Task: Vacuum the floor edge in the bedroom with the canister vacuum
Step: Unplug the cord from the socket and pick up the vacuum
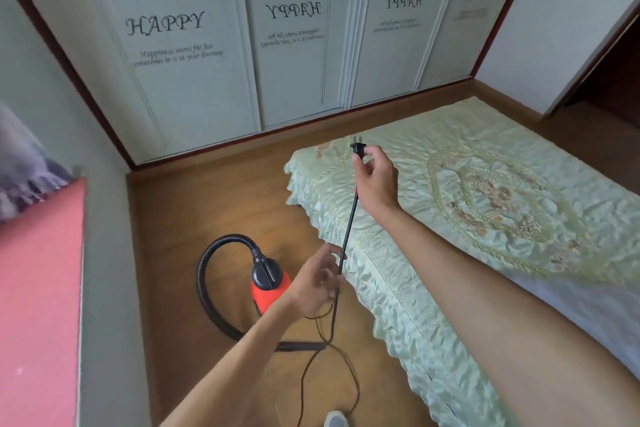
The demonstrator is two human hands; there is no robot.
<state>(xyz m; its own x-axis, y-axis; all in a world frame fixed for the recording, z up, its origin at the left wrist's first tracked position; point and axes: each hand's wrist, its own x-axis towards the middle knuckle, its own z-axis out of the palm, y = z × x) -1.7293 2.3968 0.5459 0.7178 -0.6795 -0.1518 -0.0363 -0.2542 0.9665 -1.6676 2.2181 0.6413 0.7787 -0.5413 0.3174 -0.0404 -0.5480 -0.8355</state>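
Plug (357,149): my right hand (375,177) pinches it between thumb and fingertips, over the bed (485,204).
Cord (348,229): thin, limp, light; my left hand (318,279) curls loosely round it.
Canister vacuum (268,284): on the floor (194,204) beside the bed; rigid, so I should lift it from above.

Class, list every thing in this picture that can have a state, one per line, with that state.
plug, unplugged, pinched in the right hand, prongs up.
cord, stretched between both hands, slack on the floor.
left hand, fingers curled round the cord.
canister vacuum, on the floor, hose attached.
wardrobe doors, closed.
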